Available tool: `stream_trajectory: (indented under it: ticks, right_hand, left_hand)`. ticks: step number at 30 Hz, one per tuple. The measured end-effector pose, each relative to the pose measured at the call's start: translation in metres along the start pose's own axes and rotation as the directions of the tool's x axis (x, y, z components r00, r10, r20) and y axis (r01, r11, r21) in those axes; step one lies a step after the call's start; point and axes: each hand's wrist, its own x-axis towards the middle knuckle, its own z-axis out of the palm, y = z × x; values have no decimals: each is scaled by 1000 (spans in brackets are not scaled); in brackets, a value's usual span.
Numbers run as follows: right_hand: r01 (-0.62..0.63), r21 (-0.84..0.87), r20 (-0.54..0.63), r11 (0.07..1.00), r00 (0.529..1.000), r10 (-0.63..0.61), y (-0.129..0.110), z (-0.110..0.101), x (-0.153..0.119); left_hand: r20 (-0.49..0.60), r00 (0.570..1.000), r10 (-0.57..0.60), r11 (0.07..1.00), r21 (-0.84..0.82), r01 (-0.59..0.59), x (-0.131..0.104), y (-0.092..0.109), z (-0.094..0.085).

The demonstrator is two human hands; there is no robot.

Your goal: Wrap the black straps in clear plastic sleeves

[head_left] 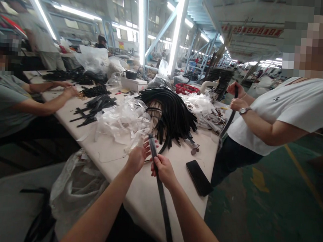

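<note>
A long black belt strap [161, 194] runs from its squared upper end down past the bottom edge of the view. My right hand [162, 169] is closed around it a little below that end, thumb on top. At the strap's upper end, my left hand [137, 156] has its fingers spread out behind the strap, palm turned toward it. Just beyond my hands lies a large bundle of black belt straps [173, 109], fanned over the table [112, 165]. Crumpled clear plastic film [123, 120] is heaped beside my left hand.
A black phone [199, 178] lies near the table's right edge. A person [282, 106] at right holds another strap; a second person [6, 100] works at left by short black strips [97, 104]. Behind stand a red basket [187, 88] and a white box [133, 84].
</note>
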Motion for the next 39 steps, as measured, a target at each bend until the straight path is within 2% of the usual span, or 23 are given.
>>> stream_trajectory:
  ticks: [1, 3, 5, 7, 8, 10, 12, 13, 14, 17, 20, 25, 29, 32, 34, 36, 38, 39]
  right_hand:
    - [12, 11, 0, 1000, 1000, -12, 3, 4, -4]
    - [44, 9, -30, 999, 999, -44, 7, 10, -9]
    - [72, -20, -73, 997, 995, -73, 8, 11, -10]
    - [68, -76, -57, 995, 996, -73, 7, 5, -10]
    - [63, -114, -34, 991, 997, -67, 4, 0, -9]
    - [73, -194, -27, 978, 996, -80, -5, -12, -5]
    - [102, -264, -93, 959, 987, -131, -22, -21, 8]
    - [113, -296, -121, 948, 981, -155, -33, -22, 18]
    - [119, -332, -114, 936, 980, -165, -45, -22, 30]
    - [169, -473, 65, 865, 985, -157, -84, -12, 68]
    - [271, -577, 145, 770, 962, -230, -124, 0, 96]
    - [372, -634, 78, 678, 903, -423, -177, 3, 111]
    - [423, -591, 33, 687, 863, -504, -190, -4, 104]
    - [454, -510, -15, 731, 845, -535, -191, -10, 96]
    - [487, -434, -46, 758, 828, -558, -191, -15, 93]
    - [508, -359, -50, 783, 827, -559, -185, -23, 92]
    - [469, -341, -25, 815, 862, -506, -167, -34, 92]
    - [423, -377, -7, 824, 889, -459, -152, -41, 90]
  left_hand:
    - [18, 1000, 13, 999, 33, -14, 4, 4, 5]
    - [8, 1000, -13, 991, 135, 12, 2, -2, 14]
    - [-12, 996, -90, 968, 236, 90, -11, -18, 18]
    - [-22, 993, -113, 947, 299, 115, -25, -33, 17]
    - [-29, 997, -72, 944, 319, 78, -31, -38, 15]
    - [-41, 995, 96, 920, 385, -72, -36, -40, 10]
    - [-20, 965, 263, 832, 511, -216, -36, -35, 6]
    - [6, 951, 311, 771, 583, -256, -34, -32, 5]
    - [34, 943, 330, 714, 645, -273, -33, -29, 5]
    - [91, 939, 330, 621, 728, -289, -30, -26, 4]
    - [98, 936, 339, 616, 729, -299, -29, -33, 2]
    - [64, 948, 312, 659, 704, -264, -28, -58, -7]
    - [-3, 971, 238, 743, 644, -180, -27, -80, -11]
    - [-33, 985, 167, 809, 576, -118, -29, -90, -6]
    - [-21, 993, 113, 865, 494, -88, -33, -86, -2]
    - [-16, 995, 100, 892, 444, -83, -37, -69, -7]
    - [-59, 987, 147, 871, 481, -101, -43, -37, -26]
    - [-105, 976, 192, 842, 529, -109, -47, -16, -43]
